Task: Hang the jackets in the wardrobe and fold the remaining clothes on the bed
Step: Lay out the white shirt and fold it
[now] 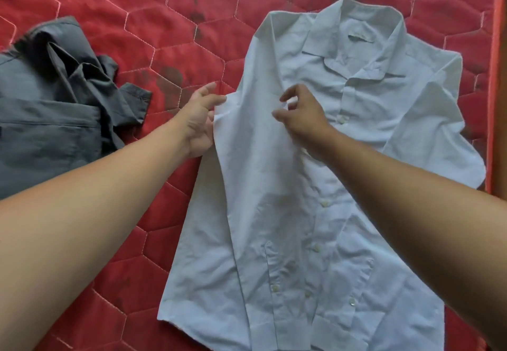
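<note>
A pale blue-white short-sleeved shirt (315, 186) lies face up and buttoned on the red quilted bed (153, 21), collar at the far end. Its left side is turned in over the front, forming a raised fold. My left hand (200, 120) grips the edge of that fold at chest height, with the lower fingers hidden behind the cloth. My right hand (299, 114) hovers over the shirt's chest near the placket. Its fingers are loosely curled, the thumb tip is at the fabric, and no cloth shows between them. The right sleeve lies spread out flat.
A crumpled grey shirt (55, 114) lies on the bed to the left, about a hand's width from my left hand. The bed's right edge, with an orange border (496, 76), runs close beside the pale shirt's right sleeve.
</note>
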